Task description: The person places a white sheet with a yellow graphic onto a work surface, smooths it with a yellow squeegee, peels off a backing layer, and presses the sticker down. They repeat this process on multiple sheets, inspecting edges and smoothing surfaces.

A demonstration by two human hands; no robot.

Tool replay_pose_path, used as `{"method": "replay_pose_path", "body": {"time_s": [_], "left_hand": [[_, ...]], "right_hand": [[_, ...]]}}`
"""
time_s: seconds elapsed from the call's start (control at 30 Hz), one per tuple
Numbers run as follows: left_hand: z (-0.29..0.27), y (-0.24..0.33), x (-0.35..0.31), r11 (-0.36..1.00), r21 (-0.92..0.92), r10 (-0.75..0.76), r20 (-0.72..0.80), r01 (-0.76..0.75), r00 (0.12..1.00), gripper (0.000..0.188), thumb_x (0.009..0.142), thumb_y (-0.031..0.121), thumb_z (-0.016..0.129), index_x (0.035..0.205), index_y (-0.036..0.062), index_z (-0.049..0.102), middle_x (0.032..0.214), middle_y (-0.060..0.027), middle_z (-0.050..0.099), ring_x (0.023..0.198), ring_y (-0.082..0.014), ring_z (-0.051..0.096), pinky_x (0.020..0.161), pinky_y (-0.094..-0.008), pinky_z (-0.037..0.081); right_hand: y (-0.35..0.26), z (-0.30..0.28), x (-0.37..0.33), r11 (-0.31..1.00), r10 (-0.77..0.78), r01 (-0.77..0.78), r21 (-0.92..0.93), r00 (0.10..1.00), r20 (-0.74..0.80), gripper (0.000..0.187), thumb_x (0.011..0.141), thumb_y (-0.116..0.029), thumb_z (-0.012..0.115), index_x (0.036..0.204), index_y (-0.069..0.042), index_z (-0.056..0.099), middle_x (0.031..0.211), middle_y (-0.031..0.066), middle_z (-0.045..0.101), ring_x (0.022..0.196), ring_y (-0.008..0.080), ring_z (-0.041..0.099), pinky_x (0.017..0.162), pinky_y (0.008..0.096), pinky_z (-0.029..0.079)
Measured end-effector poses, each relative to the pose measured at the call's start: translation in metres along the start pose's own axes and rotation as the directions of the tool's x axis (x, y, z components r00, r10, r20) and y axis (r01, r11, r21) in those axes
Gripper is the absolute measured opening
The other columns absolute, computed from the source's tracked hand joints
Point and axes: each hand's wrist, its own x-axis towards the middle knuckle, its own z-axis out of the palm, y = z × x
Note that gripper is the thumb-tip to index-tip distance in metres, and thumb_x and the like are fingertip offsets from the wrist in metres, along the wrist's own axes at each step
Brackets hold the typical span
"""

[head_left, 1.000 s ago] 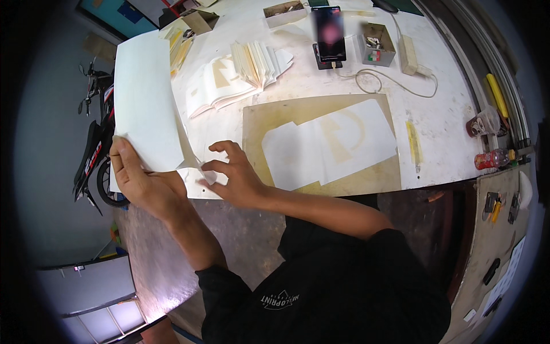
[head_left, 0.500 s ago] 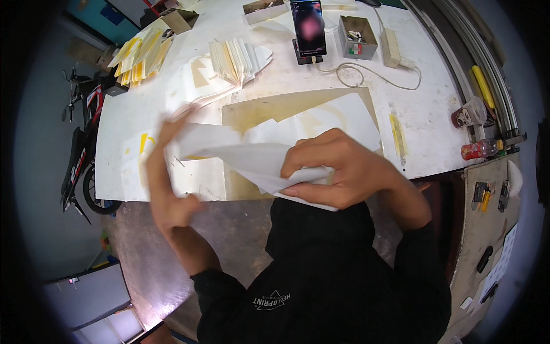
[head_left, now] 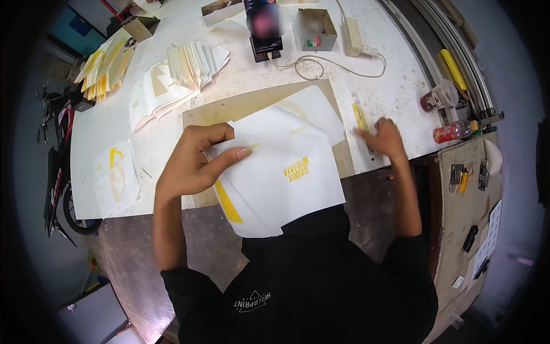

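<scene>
At the far left a motorcycle [head_left: 60, 149] is standing beyond the edge of a white table [head_left: 86, 149]; near that side a pile of yellow-marked papers [head_left: 106, 69] is lying toward the back, and closer to the person a loose paper [head_left: 117, 186] with a yellow and tan shape is resting flat; behind the pile an open brown box [head_left: 141, 28] is sitting; a fanned bundle of pages [head_left: 183, 71] is spreading to its right, farther forward. The left hand [head_left: 195, 163] is grasping the left part of a white sheet [head_left: 281, 172], its thumb pressing from above; this sheet is showing a yellow strip and small yellow lettering, is covering part of a tan mat [head_left: 206, 112], and is overhanging the table's front edge toward the black top [head_left: 321, 275]; another sheet [head_left: 318, 106] with a pale tan mark is lying on the mat, partly under the held one. Behind, a phone [head_left: 264, 26] is standing upright, and to its right a grey box [head_left: 315, 40] and a power strip [head_left: 352, 37] are resting. The right hand [head_left: 387, 140] is hovering at the lower end of a slim yellow tool [head_left: 360, 117]; one cannot tell whether the fingers are gripping it; farther right a clear cup [head_left: 438, 97] and a red-labelled bottle [head_left: 455, 132] are lying.
</scene>
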Motion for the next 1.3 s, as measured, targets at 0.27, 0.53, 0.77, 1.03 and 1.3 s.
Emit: {"method": "replay_pose_path", "body": {"time_s": [0.27, 0.53, 0.77, 1.03, 1.3], "left_hand": [[-0.016, 0.018, 0.009, 0.994, 0.082, 0.058, 0.168, -0.073, 0.984, 0.025, 0.086, 0.019, 0.083, 0.082, -0.0013, 0.069, 0.068, -0.0086, 0.062, 0.062, -0.0161, 0.052, 0.06, -0.0298, 0.044], [-0.009, 0.02, 0.013, 0.983, 0.138, 0.107, 0.136, -0.125, 0.985, 0.023, 0.085, 0.018, 0.084, 0.083, -0.0018, 0.072, 0.072, -0.0109, 0.068, 0.061, -0.0184, 0.056, 0.059, -0.0306, 0.045], [0.008, 0.019, 0.01, 0.986, 0.109, 0.126, 0.039, -0.13, 0.991, 0.025, 0.082, 0.016, 0.085, 0.077, -0.0014, 0.067, 0.063, -0.0076, 0.059, 0.056, -0.0156, 0.051, 0.056, -0.0298, 0.038], [0.008, 0.013, 0.002, 1.0, -0.004, 0.003, 0.055, -0.002, 0.998, 0.025, 0.086, 0.013, 0.084, 0.077, -0.0013, 0.065, 0.066, -0.0017, 0.056, 0.063, -0.0064, 0.044, 0.056, -0.0269, 0.035], [0.014, -0.007, -0.006, 0.99, -0.107, -0.088, 0.044, 0.092, 0.995, 0.021, 0.087, 0.015, 0.083, 0.087, -0.0024, 0.071, 0.069, -0.0003, 0.057, 0.062, -0.0049, 0.041, 0.055, -0.0252, 0.034]], "right_hand": [[0.01, 0.022, -0.026, 0.366, -0.004, 0.029, 0.93, 1.0, -0.03, 0.036, 0.079, -0.018, 0.089, 0.092, -0.003, 0.059, 0.074, 0.0046, 0.065, 0.062, 0.0204, 0.061, 0.066, 0.0356, 0.052], [-0.099, -0.059, -0.105, -0.338, -0.577, -0.13, 0.932, 0.811, -0.096, 0.01, 0.093, 0.003, 0.068, 0.095, -0.002, 0.06, 0.1, 0.0092, 0.067, 0.09, 0.0108, 0.062, 0.081, 0.0264, 0.05], [-0.127, -0.037, -0.107, -0.199, -0.438, 0.082, 0.976, 0.884, -0.163, 0.016, 0.094, 0.0, 0.071, 0.088, -0.003, 0.056, 0.099, 0.0128, 0.071, 0.088, 0.0079, 0.06, 0.079, 0.0241, 0.047], [-0.132, -0.043, -0.086, -0.159, -0.456, 0.194, 0.968, 0.855, -0.246, 0.021, 0.091, 0.003, 0.07, 0.083, -0.004, 0.052, 0.102, 0.0203, 0.072, 0.09, 0.0108, 0.065, 0.08, 0.0261, 0.051], [-0.135, -0.041, -0.077, -0.061, -0.389, 0.427, 0.902, 0.822, -0.416, 0.019, 0.093, 0.005, 0.067, 0.086, -0.002, 0.051, 0.111, 0.0274, 0.072, 0.1, 0.0164, 0.069, 0.085, 0.0294, 0.055]]}}
